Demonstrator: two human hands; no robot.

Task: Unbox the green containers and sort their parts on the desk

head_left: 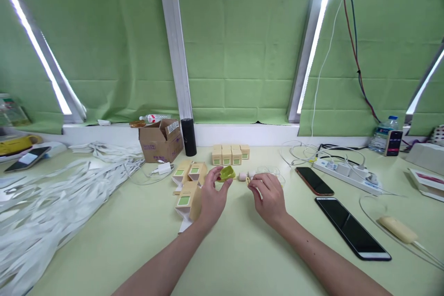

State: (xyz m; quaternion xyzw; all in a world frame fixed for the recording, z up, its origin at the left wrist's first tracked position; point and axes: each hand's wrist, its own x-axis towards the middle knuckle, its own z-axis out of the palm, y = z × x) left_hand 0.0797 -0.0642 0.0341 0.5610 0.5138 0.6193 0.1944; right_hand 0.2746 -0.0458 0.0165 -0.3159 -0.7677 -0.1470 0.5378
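Green tray (pixel 227 174) — glossy, hollow — in left grip (pixel 211 194); small yellowish loop (pixel 248 180) in right grip (pixel 269 196)

1. Bench (pixel 243 249): pale yellow-green.
2. Small dish (pixel 227 173): olive-green.
3. Small looped piece (pixel 248 181): pale yellow.
4. Small boxes (pixel 226 154) near the bench's far edge: tan, with green label squares.
5. Strips (pixel 65 203) along the left edge: white.
6. Cylinder (pixel 188 137): black.
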